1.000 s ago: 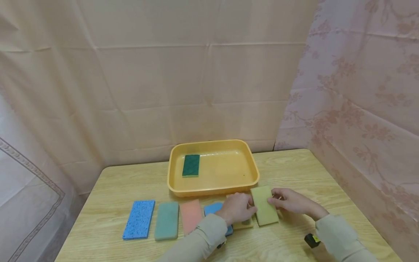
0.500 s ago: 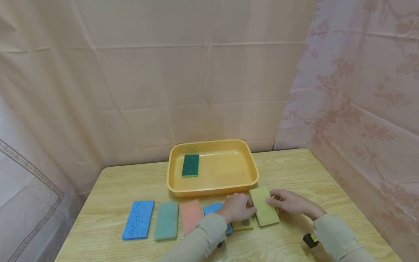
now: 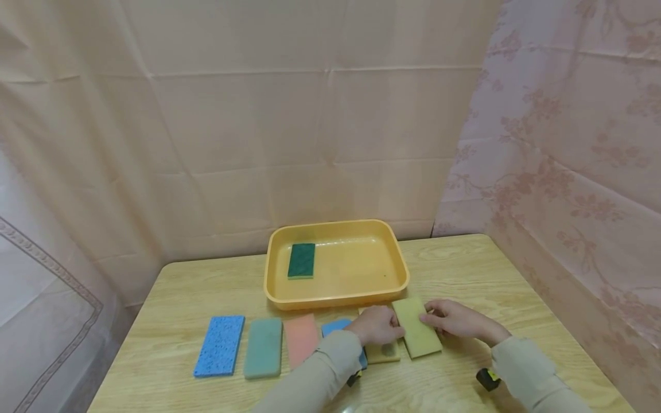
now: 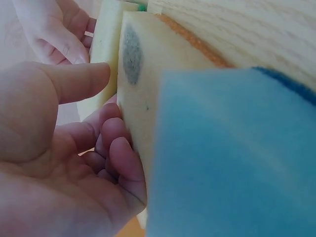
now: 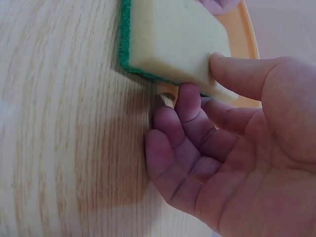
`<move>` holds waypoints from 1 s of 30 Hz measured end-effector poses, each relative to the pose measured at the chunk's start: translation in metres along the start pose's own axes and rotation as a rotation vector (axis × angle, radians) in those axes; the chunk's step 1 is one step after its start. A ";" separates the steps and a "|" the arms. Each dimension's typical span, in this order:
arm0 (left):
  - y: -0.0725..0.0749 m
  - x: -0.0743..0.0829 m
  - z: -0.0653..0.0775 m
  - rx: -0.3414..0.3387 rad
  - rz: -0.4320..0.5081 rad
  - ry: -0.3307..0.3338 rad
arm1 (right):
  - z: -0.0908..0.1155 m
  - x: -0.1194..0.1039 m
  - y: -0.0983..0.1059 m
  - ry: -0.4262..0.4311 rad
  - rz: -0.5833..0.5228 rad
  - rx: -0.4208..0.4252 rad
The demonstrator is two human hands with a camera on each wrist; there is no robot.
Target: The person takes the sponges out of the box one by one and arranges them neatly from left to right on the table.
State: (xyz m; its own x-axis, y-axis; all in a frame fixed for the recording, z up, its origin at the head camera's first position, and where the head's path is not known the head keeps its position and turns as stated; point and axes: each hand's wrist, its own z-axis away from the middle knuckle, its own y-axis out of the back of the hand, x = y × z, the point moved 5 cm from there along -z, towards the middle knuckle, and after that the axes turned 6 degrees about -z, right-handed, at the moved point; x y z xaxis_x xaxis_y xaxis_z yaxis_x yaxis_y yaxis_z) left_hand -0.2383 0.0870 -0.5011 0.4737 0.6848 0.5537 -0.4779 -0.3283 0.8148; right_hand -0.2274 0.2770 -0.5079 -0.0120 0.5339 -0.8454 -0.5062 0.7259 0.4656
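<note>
A pale yellow sponge [image 3: 417, 327] with a green scouring layer underneath lies at the right end of a row of sponges. My right hand [image 3: 457, 318] pinches its right side, thumb on the top face and fingers at the lower edge, as the right wrist view shows. From the other side my left hand [image 3: 374, 327] holds the left edge between thumb and curled fingers. Under the left hand lies a cream sponge [image 4: 153, 59] with a dark grey spot and an orange scouring layer. A blue sponge [image 4: 232, 158] beside it is partly covered by the left hand and sleeve.
Further left in the row lie a pink sponge [image 3: 300, 339], a grey-green sponge [image 3: 263, 347] and a speckled blue sponge [image 3: 219, 346]. Behind the row stands a yellow tray [image 3: 335, 301] holding a dark green-topped sponge [image 3: 301, 261]. Curtains hang behind the wooden table [image 3: 206, 281].
The yellow sponge has shifted slightly toward me and its far end a little left, with the right hand following it. The left hand has barely moved.
</note>
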 end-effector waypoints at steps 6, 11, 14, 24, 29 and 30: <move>0.000 -0.001 -0.001 -0.011 0.009 0.043 | -0.001 0.004 -0.002 -0.027 -0.026 0.002; 0.000 -0.001 -0.002 -0.015 0.001 0.070 | 0.000 0.009 -0.002 -0.095 -0.039 0.029; 0.001 0.000 -0.003 -0.010 -0.013 0.077 | 0.001 0.010 -0.002 -0.120 -0.033 0.052; 0.002 0.001 -0.002 0.008 -0.006 0.083 | -0.001 0.011 -0.003 -0.124 -0.030 0.077; 0.002 0.000 -0.002 0.012 0.003 0.075 | -0.002 0.009 -0.004 -0.095 -0.038 0.059; 0.002 0.000 -0.002 0.012 0.003 0.077 | -0.003 0.008 -0.004 -0.100 -0.037 0.060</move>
State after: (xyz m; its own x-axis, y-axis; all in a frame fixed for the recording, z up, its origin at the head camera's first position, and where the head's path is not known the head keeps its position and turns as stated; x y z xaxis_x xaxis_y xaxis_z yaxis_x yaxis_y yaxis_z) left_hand -0.2410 0.0874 -0.4997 0.4141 0.7316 0.5416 -0.4701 -0.3376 0.8155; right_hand -0.2276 0.2774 -0.5177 0.0935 0.5448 -0.8333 -0.4519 0.7690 0.4521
